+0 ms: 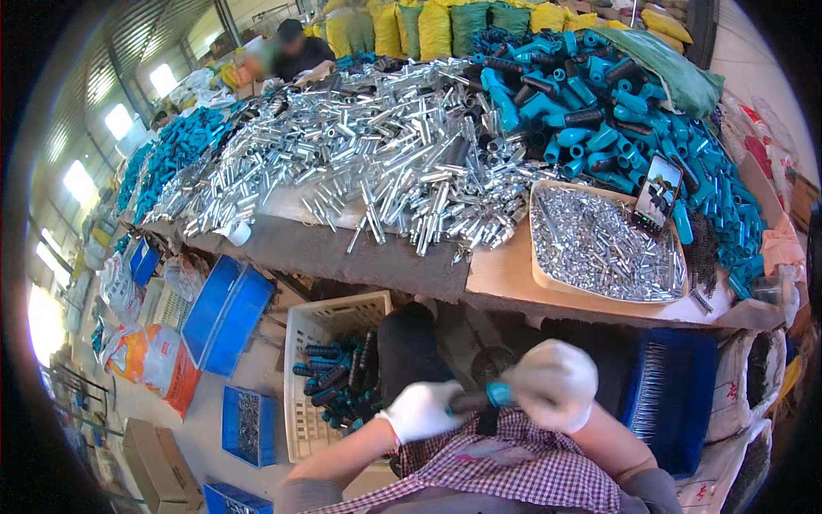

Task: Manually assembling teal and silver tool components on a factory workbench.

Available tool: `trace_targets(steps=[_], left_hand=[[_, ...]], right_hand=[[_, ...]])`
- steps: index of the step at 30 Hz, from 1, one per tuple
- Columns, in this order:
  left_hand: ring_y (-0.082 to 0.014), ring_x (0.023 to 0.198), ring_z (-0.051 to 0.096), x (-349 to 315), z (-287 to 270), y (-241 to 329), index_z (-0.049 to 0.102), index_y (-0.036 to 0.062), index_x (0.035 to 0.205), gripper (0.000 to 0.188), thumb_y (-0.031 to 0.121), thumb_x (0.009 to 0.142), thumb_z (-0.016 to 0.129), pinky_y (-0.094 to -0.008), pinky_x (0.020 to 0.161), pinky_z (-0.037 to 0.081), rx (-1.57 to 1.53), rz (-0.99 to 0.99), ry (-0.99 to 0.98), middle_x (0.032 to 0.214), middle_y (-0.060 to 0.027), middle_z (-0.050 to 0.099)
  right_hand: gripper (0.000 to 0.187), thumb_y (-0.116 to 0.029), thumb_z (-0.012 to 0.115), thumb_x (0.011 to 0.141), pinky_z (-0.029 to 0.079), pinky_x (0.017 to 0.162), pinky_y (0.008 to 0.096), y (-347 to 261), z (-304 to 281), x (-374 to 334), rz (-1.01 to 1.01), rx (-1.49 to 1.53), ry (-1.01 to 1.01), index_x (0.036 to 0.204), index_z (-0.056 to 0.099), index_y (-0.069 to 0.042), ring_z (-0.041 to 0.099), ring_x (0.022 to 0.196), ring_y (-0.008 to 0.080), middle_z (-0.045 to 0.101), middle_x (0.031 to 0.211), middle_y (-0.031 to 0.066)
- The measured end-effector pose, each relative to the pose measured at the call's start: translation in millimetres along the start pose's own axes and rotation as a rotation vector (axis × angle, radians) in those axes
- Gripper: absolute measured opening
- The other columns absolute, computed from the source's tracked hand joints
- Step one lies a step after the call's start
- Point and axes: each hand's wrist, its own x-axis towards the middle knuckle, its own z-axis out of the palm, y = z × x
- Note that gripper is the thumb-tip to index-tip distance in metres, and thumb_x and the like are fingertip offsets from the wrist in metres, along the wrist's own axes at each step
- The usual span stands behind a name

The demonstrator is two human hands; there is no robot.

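My left hand point(425, 411), in a white glove, is closed around the dark grip of a black-and-teal tool handle point(498, 394). The handle lies crosswise in front of my checked apron, its teal end toward the right. At that end is my right hand point(555, 384), also white-gloved and blurred by motion. Its fingers look curled together; whatever they hold is hidden. Left of my lap, a cream plastic crate point(295, 403) contains several similar black-and-teal handles point(330, 377).
Shiny metal tubes point(385, 146) and teal handles point(591, 103) heap the table. A tray of small metal parts point(599, 244) and a phone point(659, 195) sit near its right edge. Blue bins point(227, 313) stand at left, another point(672, 403) at right. A person point(300, 56) is across the table.
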Motion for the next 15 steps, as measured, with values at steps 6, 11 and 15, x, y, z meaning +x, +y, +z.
trace_targets(steps=[6, 11, 15], left_hand=[[-0.0257, 0.072, 0.069, 14, -49, 28, 0.058, 0.0123, 0.093, 0.023, 0.024, 0.076, 0.069, -0.0396, 0.059, 0.055, 0.565, 0.261, -0.028, 0.077, -0.0059, 0.063], [-0.0284, 0.09, 0.065, 57, -89, 33, 0.063, 0.0108, 0.101, 0.034, 0.025, 0.073, 0.076, -0.0397, 0.077, 0.054, 0.516, 0.455, 0.006, 0.094, -0.0086, 0.064], [-0.0286, 0.105, 0.064, 106, -133, 13, 0.067, 0.0042, 0.11, 0.032, 0.011, 0.079, 0.073, -0.0358, 0.089, 0.052, 0.272, 0.551, 0.525, 0.111, -0.0121, 0.067]], right_hand=[[0.035, -0.033, 0.05, 0.094, 0.055, 0.083, 0.0431, 71, 30, -22, 0.274, -0.185, -0.455, 0.097, 0.074, -0.008, 0.069, 0.093, 0.0323, 0.073, 0.095, 0.0125], [0.046, -0.045, 0.063, 0.09, 0.055, 0.076, 0.0439, 50, 58, -16, 0.499, 0.168, -0.482, 0.114, 0.064, -0.005, 0.07, 0.081, 0.0375, 0.071, 0.092, 0.0189], [0.048, -0.043, 0.07, 0.085, 0.054, 0.075, 0.0434, 64, 50, -25, 0.534, 0.227, -0.347, 0.114, 0.063, -0.004, 0.071, 0.081, 0.035, 0.071, 0.09, 0.0184]])
